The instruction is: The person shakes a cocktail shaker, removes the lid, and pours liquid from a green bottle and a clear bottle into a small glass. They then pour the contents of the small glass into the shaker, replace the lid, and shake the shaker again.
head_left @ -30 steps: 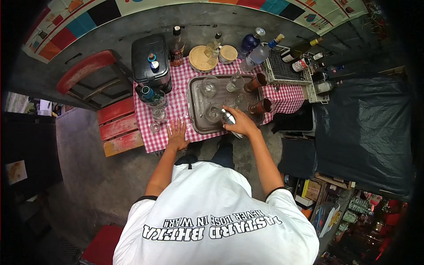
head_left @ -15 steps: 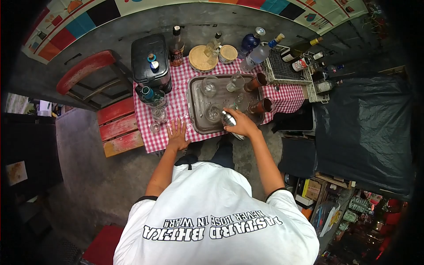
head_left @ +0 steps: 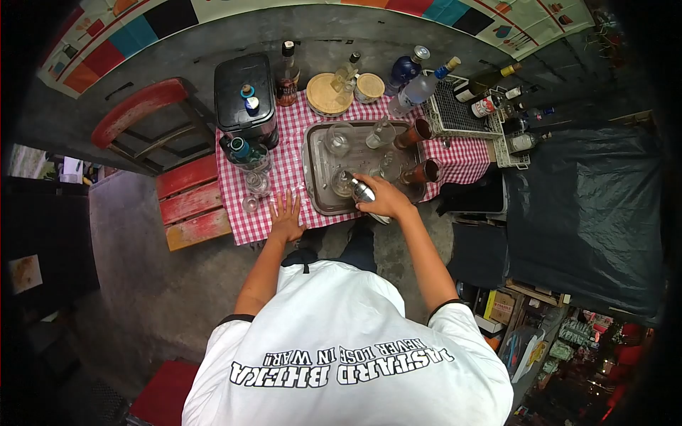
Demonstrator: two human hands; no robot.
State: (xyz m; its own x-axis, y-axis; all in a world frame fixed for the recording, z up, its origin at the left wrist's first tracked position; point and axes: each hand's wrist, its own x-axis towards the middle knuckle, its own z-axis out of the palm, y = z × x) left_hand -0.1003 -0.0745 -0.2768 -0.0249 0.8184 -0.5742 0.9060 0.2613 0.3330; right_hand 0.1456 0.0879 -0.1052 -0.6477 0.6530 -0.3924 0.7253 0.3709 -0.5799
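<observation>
My right hand (head_left: 383, 198) is wrapped round a shiny metal shaker (head_left: 363, 190), tilted with its top toward a clear glass (head_left: 344, 182) on the brown tray (head_left: 310, 167). Whether liquid is flowing is too small to tell. Flat on the red checked cloth (head_left: 284, 153), left of the tray, lies my left hand (head_left: 287, 219) with its fingers spread. Another round glass (head_left: 339, 139), a clear glass vessel (head_left: 380, 133) and two reddish-brown cups (head_left: 414, 133) also stand on the tray.
Left of the tray are a teal-necked bottle (head_left: 241, 150), small glasses (head_left: 257, 184) and a black bin (head_left: 244, 92). Several bottles and wooden-lidded jars (head_left: 329, 94) line the back. A wire rack (head_left: 465, 128) is at right, a red chair (head_left: 190, 202) at left.
My right hand and the shaker have shifted slightly left, toward the clear glass. My left hand stays flat in the same place.
</observation>
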